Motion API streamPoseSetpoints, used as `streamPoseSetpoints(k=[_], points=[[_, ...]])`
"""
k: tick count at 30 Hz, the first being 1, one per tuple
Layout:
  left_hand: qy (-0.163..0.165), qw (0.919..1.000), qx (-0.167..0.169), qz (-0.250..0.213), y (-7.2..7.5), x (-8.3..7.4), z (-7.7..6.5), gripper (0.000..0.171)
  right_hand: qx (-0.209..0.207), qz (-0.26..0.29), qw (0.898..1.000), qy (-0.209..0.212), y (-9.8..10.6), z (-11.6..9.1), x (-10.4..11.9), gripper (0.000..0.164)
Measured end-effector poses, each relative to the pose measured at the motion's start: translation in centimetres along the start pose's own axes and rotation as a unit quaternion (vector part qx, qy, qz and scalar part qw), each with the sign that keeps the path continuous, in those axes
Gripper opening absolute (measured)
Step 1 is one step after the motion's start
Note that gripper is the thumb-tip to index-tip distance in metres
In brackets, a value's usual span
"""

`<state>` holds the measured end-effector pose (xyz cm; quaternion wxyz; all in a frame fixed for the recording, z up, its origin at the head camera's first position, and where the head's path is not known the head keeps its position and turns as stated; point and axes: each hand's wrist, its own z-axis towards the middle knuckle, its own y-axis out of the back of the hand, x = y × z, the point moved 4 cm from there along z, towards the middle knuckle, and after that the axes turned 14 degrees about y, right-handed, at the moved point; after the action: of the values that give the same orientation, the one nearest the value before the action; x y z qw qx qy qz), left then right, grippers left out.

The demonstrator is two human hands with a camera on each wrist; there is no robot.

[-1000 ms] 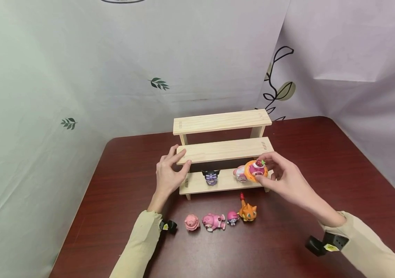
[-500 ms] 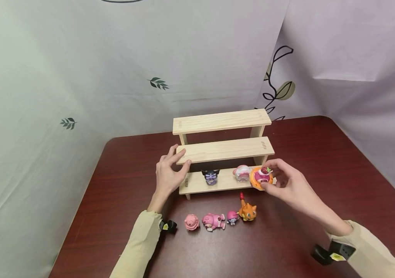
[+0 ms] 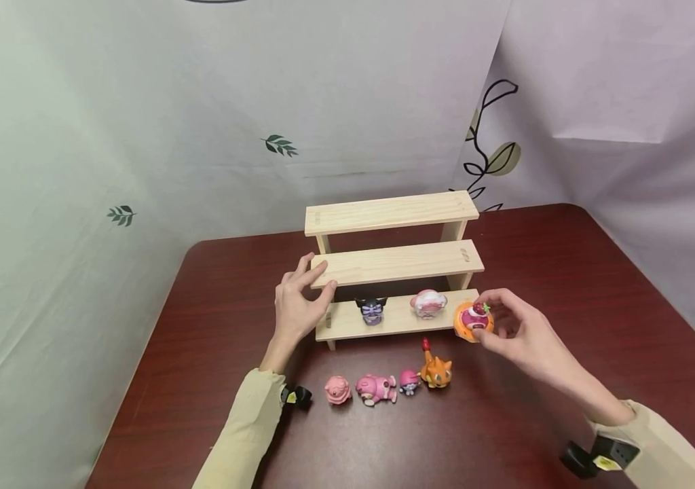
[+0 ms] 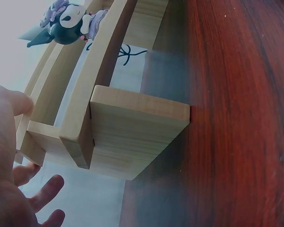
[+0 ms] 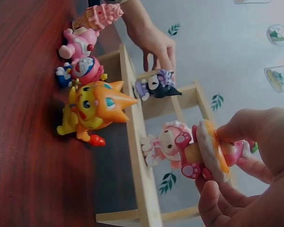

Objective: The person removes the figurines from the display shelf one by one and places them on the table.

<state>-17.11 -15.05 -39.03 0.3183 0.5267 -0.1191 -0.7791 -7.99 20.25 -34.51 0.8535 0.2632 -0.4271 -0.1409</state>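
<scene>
My right hand [image 3: 524, 336] pinches a toy figurine [image 3: 474, 322] with an orange doughnut-like ring, white icing and a strawberry on top. It hangs just off the right end of the lowest board; the right wrist view shows its pink feet. My left hand [image 3: 300, 305] grips the left end of the middle board of a three-step wooden shelf [image 3: 396, 265], thumb at the front edge. On the lowest board stand a black-and-purple figurine [image 3: 371, 311] at left and a pink-and-white figurine [image 3: 428, 303] toward the right.
In front of the shelf, a row on the dark red table [image 3: 231, 278] holds a pink ice-cream-cone figurine [image 3: 338, 390], a pink bear-like figurine [image 3: 376, 389], a small pink-and-blue figurine [image 3: 409, 382] and an orange cat-like figurine [image 3: 436, 372]. A pale cloth backdrop [image 3: 353, 102] hangs behind.
My right hand has moved right and toward me with the ringed figurine, away from the pink-and-white figurine, which now shows fully. My left hand has stayed on the shelf.
</scene>
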Motion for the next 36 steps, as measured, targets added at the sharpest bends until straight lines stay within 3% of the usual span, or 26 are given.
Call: streamPoseSetpoints(k=[21,36], points=[[0.000,1.0000,-0.003,0.000,0.0,0.1,0.0,0.039,0.008,-0.001,1.000,-0.006,-1.8,-2.4,-2.0,0.044],[-0.006,1.0000,-0.005,-0.003,-0.1,0.2,0.1,0.039,0.031,0.006,0.999,-0.039,-2.9,-3.5,-3.2,0.042]])
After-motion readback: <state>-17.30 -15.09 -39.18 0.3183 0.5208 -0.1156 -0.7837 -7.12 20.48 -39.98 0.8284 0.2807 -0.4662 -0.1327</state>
